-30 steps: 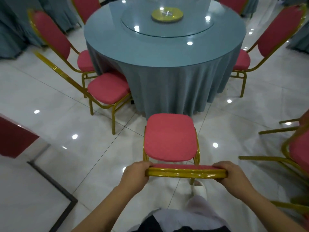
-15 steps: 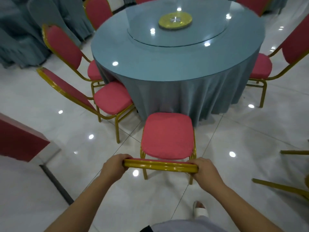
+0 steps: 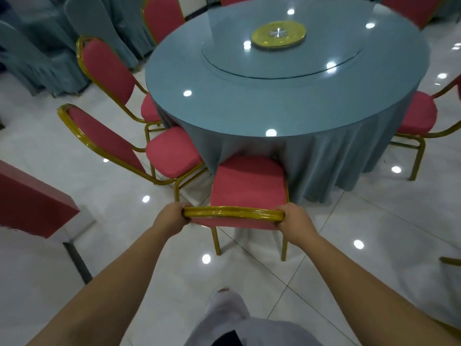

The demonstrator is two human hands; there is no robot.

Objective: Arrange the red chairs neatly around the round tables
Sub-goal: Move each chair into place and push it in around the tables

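Note:
A red-cushioned chair with a gold frame (image 3: 248, 182) stands in front of me, its seat front touching the grey-blue cloth of the round table (image 3: 287, 101). My left hand (image 3: 172, 217) grips the left end of the chair's gold top rail. My right hand (image 3: 295, 222) grips the right end of that rail. Two more red chairs (image 3: 172, 152) (image 3: 107, 68) stand at the table's left side, and another red chair (image 3: 419, 113) stands at its right. A glass turntable with a yellow centre disc (image 3: 278, 33) lies on the table.
A red-sided platform (image 3: 32, 201) juts in at the left. Grey-covered chairs (image 3: 50, 46) crowd the far left. A gold chair leg (image 3: 450, 260) pokes in at the right edge. The floor is glossy white tile; my leg and shoe (image 3: 224, 303) are below.
I have pushed the chair forward; its seat now meets the tablecloth instead of standing short of it. Both hands have kept their grip on the top rail, and I have stepped closer to the table.

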